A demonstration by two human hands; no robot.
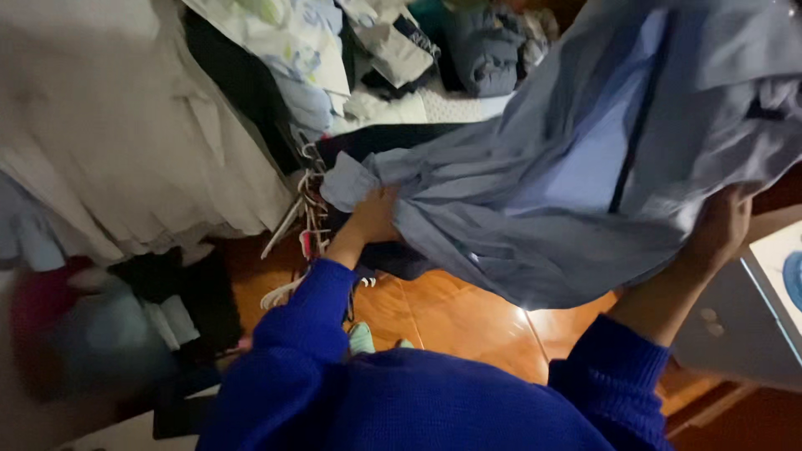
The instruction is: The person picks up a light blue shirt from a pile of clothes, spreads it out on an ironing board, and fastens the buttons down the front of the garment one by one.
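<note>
Shirt [585,159], pale blue, held up w/ both hands, left hand [374,215] grip on cuff, right hand [723,225] grip on body

Large pale blue cotton shirt [576,167], crumpled and unfolded, held aloft and spread between both hands. One end with a cuff bunches at the left hand [376,213]; the main body drapes above and over the right hand [723,225], hanging in loose folds.

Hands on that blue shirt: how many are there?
2. The left hand grips the shirt near its cuff, left of centre. The right hand holds it at the right edge, fingers partly hidden in the cloth. No other hands show.
</note>
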